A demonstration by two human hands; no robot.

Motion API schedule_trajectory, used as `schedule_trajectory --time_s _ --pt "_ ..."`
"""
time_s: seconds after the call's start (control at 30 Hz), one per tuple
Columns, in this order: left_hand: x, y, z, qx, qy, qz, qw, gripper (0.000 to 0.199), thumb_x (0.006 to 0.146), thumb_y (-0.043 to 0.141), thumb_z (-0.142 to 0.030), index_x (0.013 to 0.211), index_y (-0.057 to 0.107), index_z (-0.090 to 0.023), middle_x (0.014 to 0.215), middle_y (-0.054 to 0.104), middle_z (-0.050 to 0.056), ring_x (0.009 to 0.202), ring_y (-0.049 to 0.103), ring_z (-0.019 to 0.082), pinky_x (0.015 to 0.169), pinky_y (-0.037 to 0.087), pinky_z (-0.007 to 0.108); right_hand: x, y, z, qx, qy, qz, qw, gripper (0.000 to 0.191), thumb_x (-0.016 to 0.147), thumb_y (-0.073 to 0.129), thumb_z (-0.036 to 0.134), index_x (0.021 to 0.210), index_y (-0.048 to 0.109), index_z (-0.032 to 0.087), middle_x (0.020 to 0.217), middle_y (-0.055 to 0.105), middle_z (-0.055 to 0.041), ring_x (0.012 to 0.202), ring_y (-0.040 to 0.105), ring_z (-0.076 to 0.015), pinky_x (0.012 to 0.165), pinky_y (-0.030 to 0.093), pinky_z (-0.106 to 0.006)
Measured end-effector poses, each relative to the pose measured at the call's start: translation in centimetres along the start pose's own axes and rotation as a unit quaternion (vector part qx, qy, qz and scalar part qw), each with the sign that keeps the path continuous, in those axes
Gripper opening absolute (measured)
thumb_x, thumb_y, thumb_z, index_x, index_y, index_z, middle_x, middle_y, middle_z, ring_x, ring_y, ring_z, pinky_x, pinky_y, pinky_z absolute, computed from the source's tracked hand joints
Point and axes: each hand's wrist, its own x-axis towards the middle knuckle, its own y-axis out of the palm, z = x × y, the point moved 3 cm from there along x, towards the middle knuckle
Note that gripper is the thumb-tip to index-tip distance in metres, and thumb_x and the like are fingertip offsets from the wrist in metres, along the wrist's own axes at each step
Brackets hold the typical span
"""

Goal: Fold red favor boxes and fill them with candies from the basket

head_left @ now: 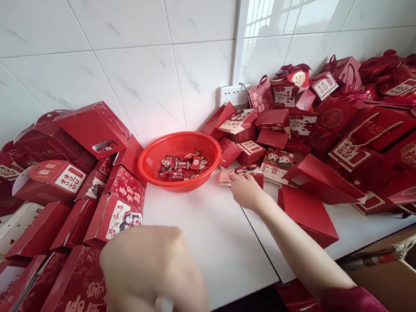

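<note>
My right hand point(247, 191) reaches out over the table just right of the basket. Its fingers are closed on the near edge of a small red-and-cream gift box point(255, 170). Close to the camera is my left hand point(148, 268), smeared by motion, with its fingers pointing down and mostly hidden; whether it holds anything cannot be seen. A red plastic basket point(181, 185) stands between the two groups of boxes, with several small wrapped candies point(183, 165) inside. To the left, a large red gift box point(78, 298) with gold characters lies near my left hand.
Red gift boxes point(68, 180) crowd the left side, some with open tops. On the right is a dense pile of red boxes and bags point(362, 133) with rope handles. A white power strip point(234, 95) sits by the tiled wall. A cardboard box point(397, 280) is below the table edge.
</note>
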Motion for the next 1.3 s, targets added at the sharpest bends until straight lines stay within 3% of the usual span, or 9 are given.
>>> schedule_trajectory --time_s 0.1,0.2,0.27,0.33,0.47,0.63,0.8,1.13,1.3 --pt "-0.8 -1.8 2.3 0.030 -0.211 -0.149 0.966 0.024 0.090 0.057 -0.038 0.109 0.067 -0.028 0.103 0.071 0.002 0.077 0.067 0.012 0.069 0.050 0.019 -2.0 -3.7 -0.4 0.031 -0.060 -0.008 0.998 0.038 0.095 0.036 0.013 0.111 0.070 0.017 0.126 0.062 -0.0120 0.109 0.060 -0.0237 0.097 0.043 -0.037" --pt "-2.5 -3.4 4.4 0.115 -0.385 -0.323 0.857 0.039 0.084 0.062 -0.046 0.118 0.060 -0.028 0.119 0.064 0.003 0.079 0.064 0.014 0.067 0.048 0.023 -2.5 -6.5 -0.5 0.160 -0.191 -0.010 0.968 0.034 0.097 0.040 0.024 0.100 0.073 0.023 0.119 0.066 -0.0034 0.102 0.063 -0.0188 0.091 0.048 -0.031" --pt "-3.6 -3.9 5.7 0.169 -0.449 -0.400 0.781 0.054 0.078 0.065 -0.052 0.124 0.054 -0.026 0.125 0.060 0.005 0.089 0.063 0.019 0.073 0.048 0.027 -2.1 -7.1 -0.6 0.255 -0.275 0.008 0.927 0.029 0.095 0.044 0.023 0.104 0.072 0.024 0.120 0.065 -0.0022 0.106 0.062 -0.0191 0.094 0.048 -0.032" --pt "-4.3 -4.0 7.0 0.193 -0.480 -0.419 0.746 0.059 0.075 0.066 -0.052 0.126 0.053 -0.025 0.129 0.057 0.006 0.103 0.060 0.023 0.080 0.046 0.029 -1.7 -6.7 -0.6 0.310 -0.321 0.041 0.894 0.029 0.093 0.049 0.023 0.114 0.068 0.026 0.128 0.061 -0.0018 0.114 0.059 -0.0195 0.097 0.047 -0.033" --pt "-5.0 -3.8 9.1 0.138 -0.497 -0.344 0.785 0.034 0.079 0.059 -0.044 0.103 0.068 -0.022 0.107 0.067 0.004 0.094 0.061 0.021 0.075 0.043 0.026 -1.4 -4.9 -0.2 0.369 -0.276 0.028 0.887 0.031 0.091 0.057 0.032 0.121 0.062 0.024 0.128 0.061 -0.0049 0.115 0.058 -0.0204 0.096 0.048 -0.035" --pt "-5.1 -3.9 9.0 0.105 -0.498 -0.333 0.794 0.035 0.083 0.052 -0.045 0.068 0.064 -0.016 0.062 0.058 0.001 0.056 0.049 0.013 0.051 0.028 0.026 -2.6 -2.8 2.3 0.453 -0.269 -0.152 0.836 0.019 0.094 0.056 0.033 0.108 0.058 0.020 0.125 0.059 -0.0097 0.115 0.057 -0.0213 0.100 0.045 -0.040" --pt "-3.5 -3.9 8.1 0.076 -0.421 -0.346 0.835 0.025 0.083 0.055 -0.039 0.080 0.068 -0.018 0.072 0.064 0.000 0.066 0.057 0.014 0.054 0.033 0.023 -3.1 1.2 3.9 0.475 -0.285 -0.216 0.804 0.017 0.095 0.053 0.024 0.112 0.053 0.023 0.116 0.056 -0.0089 0.109 0.057 -0.0195 0.096 0.049 -0.041" --pt "-2.3 -4.4 10.8 -0.011 -0.357 -0.334 0.872 0.023 0.082 0.059 -0.032 0.098 0.071 -0.020 0.092 0.073 0.003 0.086 0.067 0.018 0.069 0.047 0.024 -3.4 3.5 4.2 0.289 -0.275 -0.187 0.898 0.038 0.095 0.052 0.022 0.131 0.047 0.031 0.095 0.048 -0.0030 0.074 0.058 -0.0142 0.067 0.053 -0.030" --pt "-2.8 -4.8 11.6 -0.018 -0.364 -0.354 0.861 0.020 0.081 0.060 -0.027 0.096 0.072 -0.022 0.088 0.075 -0.001 0.082 0.069 0.017 0.066 0.046 0.023 -3.3 3.7 4.3 0.264 -0.267 -0.208 0.903 0.052 0.090 0.061 0.027 0.138 0.040 0.031 0.111 0.047 -0.0092 0.100 0.058 -0.0239 0.082 0.055 -0.040"
